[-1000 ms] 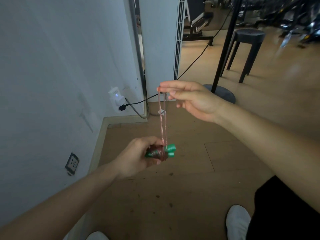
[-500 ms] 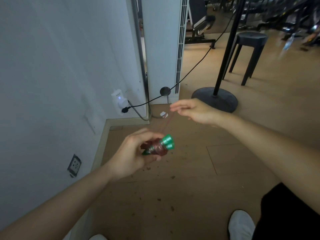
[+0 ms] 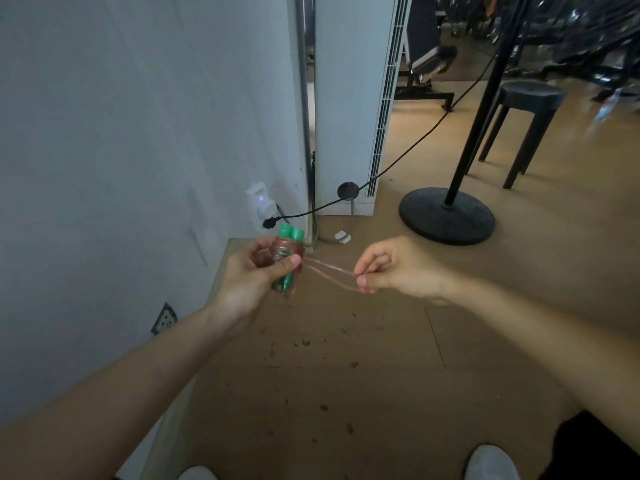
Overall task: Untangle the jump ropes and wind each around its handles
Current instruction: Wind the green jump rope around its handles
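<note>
The left hand (image 3: 256, 271) grips 2 green plastic handles (image 3: 289, 258) wrapped in translucent pink rope (image 3: 329, 273); the right hand (image 3: 394, 268) pinches the rope's loose loop.

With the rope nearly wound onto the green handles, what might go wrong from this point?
1. The right hand only pinches the end of the pink rope loop; a slip would likely slacken it and loosen the last turns.
2. The left hand holds the two green handles mostly by thumb and fingers over the coils, so the handles may shift apart.
</note>
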`<action>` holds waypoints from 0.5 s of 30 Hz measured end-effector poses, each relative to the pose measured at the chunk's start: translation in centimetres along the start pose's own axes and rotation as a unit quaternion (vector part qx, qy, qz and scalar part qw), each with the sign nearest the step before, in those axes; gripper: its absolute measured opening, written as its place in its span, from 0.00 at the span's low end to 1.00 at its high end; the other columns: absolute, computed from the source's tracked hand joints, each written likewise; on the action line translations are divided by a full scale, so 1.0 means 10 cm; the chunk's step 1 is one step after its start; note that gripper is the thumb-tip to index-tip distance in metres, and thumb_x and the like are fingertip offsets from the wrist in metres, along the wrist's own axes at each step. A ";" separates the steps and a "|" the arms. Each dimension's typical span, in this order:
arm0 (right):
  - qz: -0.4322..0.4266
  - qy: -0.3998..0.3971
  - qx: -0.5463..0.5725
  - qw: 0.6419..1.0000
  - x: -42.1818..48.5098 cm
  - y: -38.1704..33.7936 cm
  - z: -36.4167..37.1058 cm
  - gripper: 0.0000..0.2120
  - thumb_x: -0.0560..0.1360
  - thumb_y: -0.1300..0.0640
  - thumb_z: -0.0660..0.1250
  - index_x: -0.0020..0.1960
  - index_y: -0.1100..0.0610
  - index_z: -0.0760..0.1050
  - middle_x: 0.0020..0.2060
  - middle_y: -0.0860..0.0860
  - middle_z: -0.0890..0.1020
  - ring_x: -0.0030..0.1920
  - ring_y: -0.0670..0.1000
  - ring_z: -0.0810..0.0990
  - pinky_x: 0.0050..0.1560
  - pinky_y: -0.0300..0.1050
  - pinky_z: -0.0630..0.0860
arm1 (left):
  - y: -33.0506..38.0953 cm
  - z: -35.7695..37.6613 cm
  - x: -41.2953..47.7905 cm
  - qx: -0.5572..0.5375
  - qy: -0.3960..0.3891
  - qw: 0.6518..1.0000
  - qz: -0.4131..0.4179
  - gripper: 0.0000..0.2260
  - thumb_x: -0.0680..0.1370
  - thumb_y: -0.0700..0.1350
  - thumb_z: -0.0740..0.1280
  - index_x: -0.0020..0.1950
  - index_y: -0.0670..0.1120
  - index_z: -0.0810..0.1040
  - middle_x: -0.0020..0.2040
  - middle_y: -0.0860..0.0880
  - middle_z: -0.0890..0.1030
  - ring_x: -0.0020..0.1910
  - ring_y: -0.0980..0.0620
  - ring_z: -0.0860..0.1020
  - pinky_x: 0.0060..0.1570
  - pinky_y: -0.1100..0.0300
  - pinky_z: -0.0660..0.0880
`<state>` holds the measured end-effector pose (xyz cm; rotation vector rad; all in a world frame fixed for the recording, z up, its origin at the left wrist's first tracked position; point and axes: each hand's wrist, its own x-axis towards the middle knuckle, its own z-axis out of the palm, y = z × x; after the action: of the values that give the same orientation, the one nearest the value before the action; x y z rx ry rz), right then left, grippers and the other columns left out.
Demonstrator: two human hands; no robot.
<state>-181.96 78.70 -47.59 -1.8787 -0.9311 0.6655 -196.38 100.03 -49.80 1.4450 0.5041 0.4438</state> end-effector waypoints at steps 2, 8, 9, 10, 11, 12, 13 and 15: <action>-0.008 0.012 0.046 0.999 -0.06 -0.07 0.12 0.05 0.72 0.69 0.74 0.48 0.66 0.80 0.38 0.61 0.84 0.37 0.55 0.86 0.37 0.43 0.81 | 0.02 -0.01 0.01 0.021 0.029 0.999 0.005 0.25 0.61 0.48 0.80 0.57 0.48 0.80 0.51 0.47 0.86 0.51 0.45 0.85 0.48 0.48 0.82; -0.060 0.035 0.062 0.996 -0.17 -0.25 0.24 0.05 0.71 0.67 0.75 0.46 0.62 0.83 0.38 0.58 0.85 0.35 0.51 0.84 0.36 0.41 0.80 | 0.04 0.08 -0.05 0.121 -0.030 0.986 0.111 0.22 0.68 0.39 0.80 0.59 0.52 0.82 0.53 0.50 0.84 0.51 0.52 0.83 0.47 0.61 0.80; -0.066 0.037 0.070 0.995 -0.18 -0.28 0.22 0.06 0.71 0.67 0.75 0.47 0.63 0.83 0.39 0.59 0.85 0.35 0.51 0.84 0.37 0.41 0.80 | 0.03 0.09 -0.06 0.124 -0.047 0.984 0.117 0.23 0.68 0.38 0.80 0.60 0.53 0.82 0.55 0.50 0.85 0.53 0.52 0.83 0.51 0.61 0.79; -0.071 0.040 0.085 0.993 -0.18 -0.30 0.20 0.06 0.71 0.68 0.74 0.48 0.63 0.82 0.39 0.59 0.85 0.35 0.52 0.83 0.36 0.40 0.80 | 0.03 0.11 -0.06 0.116 -0.062 0.985 0.113 0.23 0.68 0.37 0.80 0.60 0.52 0.82 0.55 0.48 0.85 0.55 0.50 0.83 0.54 0.59 0.79; -0.076 0.044 0.105 0.991 -0.18 -0.31 0.17 0.07 0.71 0.68 0.74 0.49 0.64 0.82 0.38 0.59 0.85 0.35 0.52 0.83 0.36 0.40 0.79 | 0.03 0.12 -0.07 0.102 -0.073 0.987 0.103 0.24 0.67 0.36 0.80 0.59 0.52 0.83 0.56 0.45 0.84 0.55 0.46 0.83 0.57 0.56 0.79; -0.079 0.046 0.127 0.988 -0.18 -0.32 0.15 0.07 0.71 0.69 0.73 0.49 0.66 0.81 0.38 0.58 0.85 0.35 0.52 0.83 0.36 0.40 0.79 | 0.04 0.13 -0.08 0.082 -0.081 0.989 0.087 0.24 0.67 0.35 0.79 0.59 0.51 0.83 0.56 0.43 0.84 0.56 0.43 0.83 0.59 0.52 0.79; -0.080 0.046 0.143 0.985 -0.17 -0.33 0.12 0.07 0.72 0.69 0.72 0.50 0.67 0.81 0.37 0.58 0.84 0.34 0.52 0.82 0.35 0.40 0.79 | 0.05 0.14 -0.10 0.056 -0.090 0.992 0.066 0.24 0.66 0.33 0.78 0.59 0.51 0.83 0.57 0.41 0.83 0.56 0.41 0.83 0.60 0.49 0.79; -0.084 0.038 0.135 0.986 -0.15 -0.35 0.08 0.07 0.74 0.67 0.71 0.51 0.67 0.80 0.37 0.59 0.85 0.34 0.53 0.82 0.34 0.41 0.79 | 0.10 0.16 -0.14 0.001 -0.112 0.993 0.019 0.24 0.68 0.29 0.76 0.60 0.48 0.84 0.58 0.41 0.83 0.55 0.40 0.83 0.58 0.48 0.80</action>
<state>-184.55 78.89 -44.70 -1.5563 -0.8906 0.5818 -196.61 97.98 -48.60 1.4870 0.2964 0.3060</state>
